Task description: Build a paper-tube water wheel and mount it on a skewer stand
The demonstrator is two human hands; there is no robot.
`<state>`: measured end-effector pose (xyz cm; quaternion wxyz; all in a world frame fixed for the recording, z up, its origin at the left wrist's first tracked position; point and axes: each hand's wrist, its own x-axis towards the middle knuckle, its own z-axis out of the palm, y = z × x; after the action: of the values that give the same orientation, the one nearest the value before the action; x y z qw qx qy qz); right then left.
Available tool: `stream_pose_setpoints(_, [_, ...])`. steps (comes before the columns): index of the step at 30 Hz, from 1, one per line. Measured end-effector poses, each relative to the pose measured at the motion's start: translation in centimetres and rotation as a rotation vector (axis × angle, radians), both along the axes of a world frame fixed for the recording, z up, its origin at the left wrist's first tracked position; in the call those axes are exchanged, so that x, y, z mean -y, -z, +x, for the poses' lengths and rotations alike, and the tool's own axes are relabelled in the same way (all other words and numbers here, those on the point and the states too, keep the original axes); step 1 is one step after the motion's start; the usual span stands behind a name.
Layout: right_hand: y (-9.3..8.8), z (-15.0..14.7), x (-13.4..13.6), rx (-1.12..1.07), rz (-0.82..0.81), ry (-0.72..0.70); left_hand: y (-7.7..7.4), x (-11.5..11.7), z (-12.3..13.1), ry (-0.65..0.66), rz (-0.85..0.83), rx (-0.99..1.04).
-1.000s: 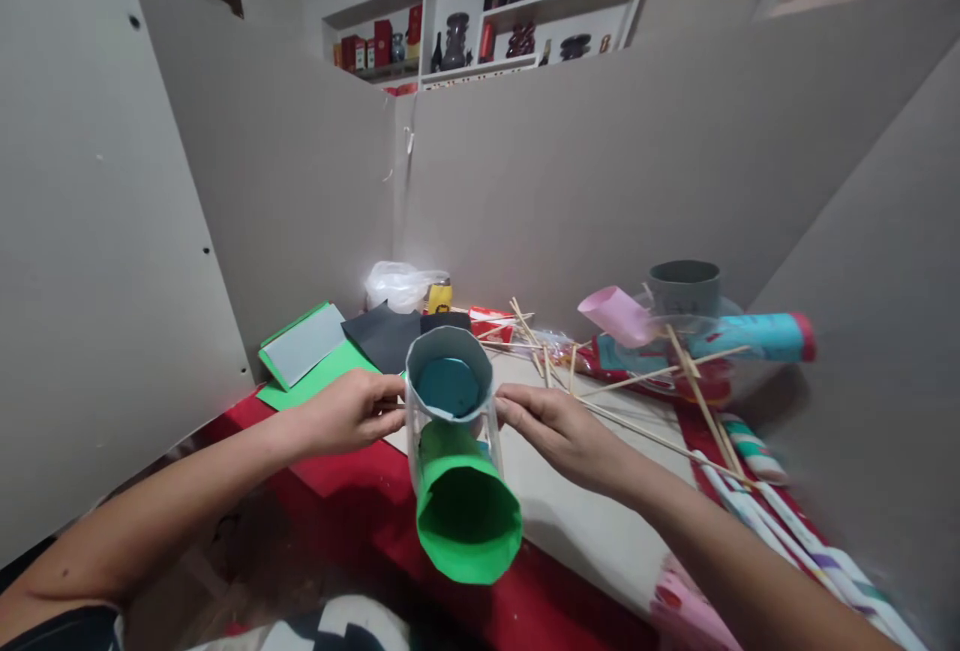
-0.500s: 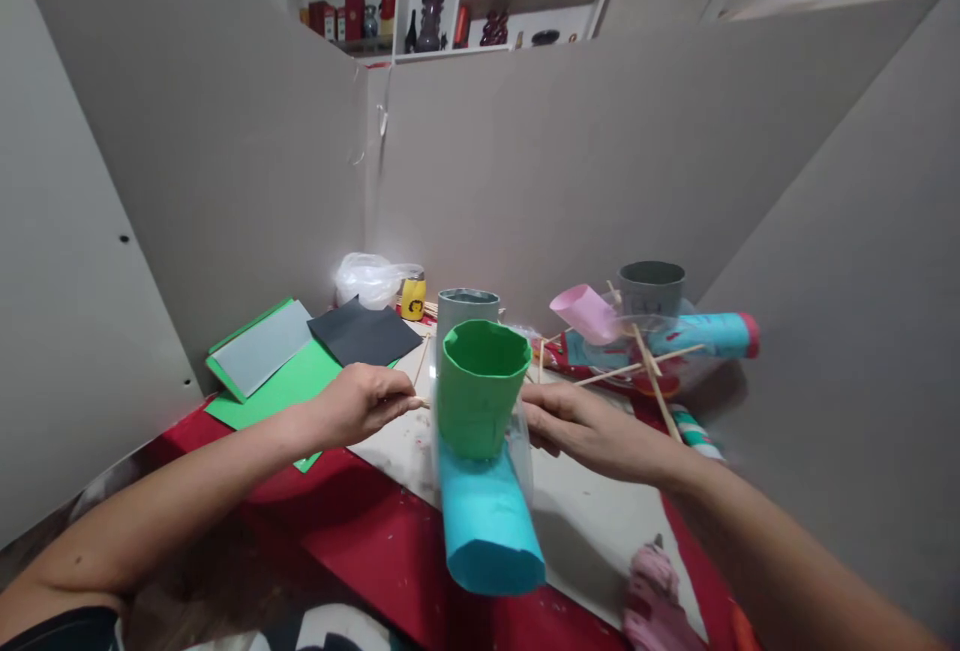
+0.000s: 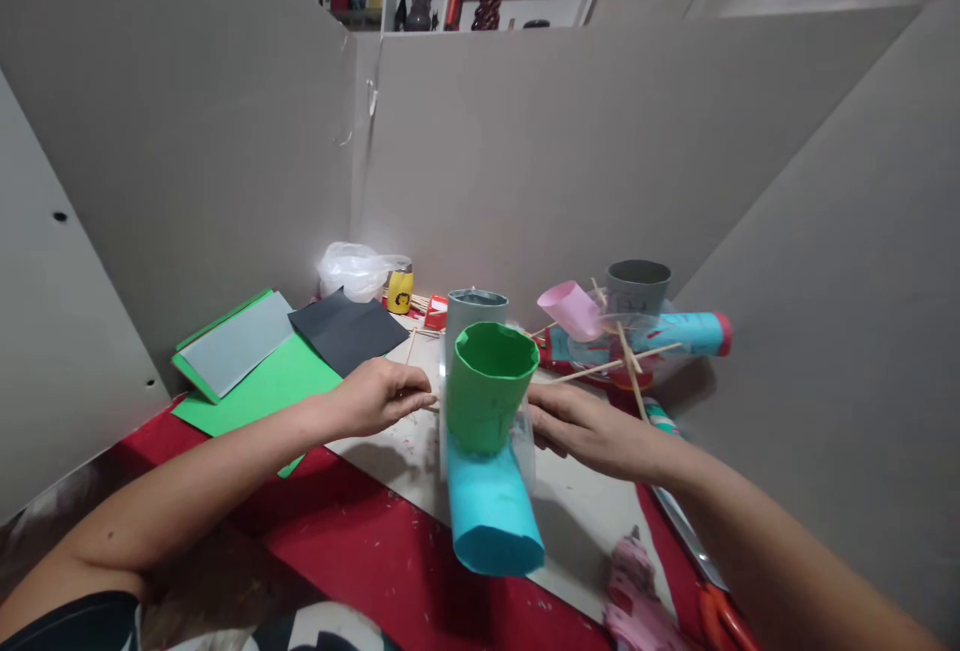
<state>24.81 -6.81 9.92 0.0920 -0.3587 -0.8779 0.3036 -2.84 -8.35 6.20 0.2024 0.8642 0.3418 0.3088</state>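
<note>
A model of paper tubes is in front of me: a green tube point(image 3: 491, 401) stands upright on a sky-blue tube point(image 3: 495, 506) that lies lengthwise, with a grey tube point(image 3: 475, 309) behind. Clear plastic shows along its sides. At its left, my left hand point(image 3: 386, 396) pinches a thin wooden stick point(image 3: 431, 407) that runs toward the model. My right hand point(image 3: 581, 426) is closed against the model's right side; its fingertips are partly hidden there. A shadow falls on the board below the model.
A pink glue gun point(image 3: 636, 599) and orange-handled scissors point(image 3: 721, 621) lie at the right front. Behind them is another tube-and-stick model with a pink cone point(image 3: 570, 309). Green sheets point(image 3: 259, 411) and a black sheet point(image 3: 349, 331) lie left. A yellow container point(image 3: 400, 289) stands at the back.
The camera view has shifted slightly, so the background sits further left and more of the scissors shows. Both hands keep their hold around the model, which looks slightly turned.
</note>
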Motion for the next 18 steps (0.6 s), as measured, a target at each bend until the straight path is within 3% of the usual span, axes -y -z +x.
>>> stream_pose_setpoints(5, [0.6, 0.8, -0.5, 0.0, 0.241, 0.094, 0.4, -0.8, -0.4, 0.014, -0.129, 0.097])
stream_pose_setpoints(9, [0.0, 1.8, -1.1, -0.237, 0.355, 0.297, 0.7, -1.9, -1.1, 0.0, -0.333, 0.382])
stream_pose_setpoints(12, [-1.2, 2.2, -1.1, -0.442, 0.446, 0.49, 0.4, -2.9, -1.3, -0.026, -0.345, 0.491])
stream_pose_setpoints(16, [-2.7, 1.3, 1.8, -0.837, 0.523, 0.742, -0.1, -4.2, -1.0, -0.047, -0.364, 0.627])
stream_pose_setpoints(18, [-3.0, 0.7, 4.2, -1.038, 0.702, 0.813, -0.2, -4.8, -0.7, -0.038, -0.399, 0.681])
